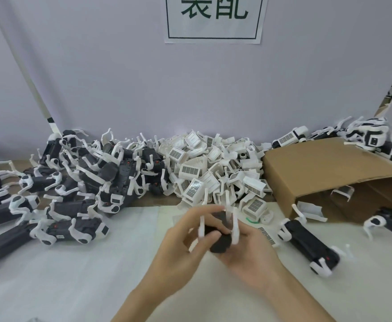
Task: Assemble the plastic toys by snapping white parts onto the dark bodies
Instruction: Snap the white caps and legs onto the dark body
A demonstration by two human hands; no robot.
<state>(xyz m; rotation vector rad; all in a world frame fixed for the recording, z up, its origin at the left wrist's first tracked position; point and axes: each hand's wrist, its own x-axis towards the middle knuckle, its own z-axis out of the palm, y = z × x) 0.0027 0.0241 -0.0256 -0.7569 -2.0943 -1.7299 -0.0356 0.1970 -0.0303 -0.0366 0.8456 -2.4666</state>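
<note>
White-covered table [74,275]: dark plastic toy body [220,240] with white legs cradled in right hand [248,256]; left hand [181,238] grip pinches its white part [202,226].

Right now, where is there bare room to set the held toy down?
Bare white mat lies near-left, below the dark toy pile, left of the hands. The back is crowded: white parts heap centre, box and a lone toy right.

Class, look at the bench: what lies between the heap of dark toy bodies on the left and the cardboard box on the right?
In the head view, a pile of white parts lies between the dark bodies and the cardboard box.
</note>
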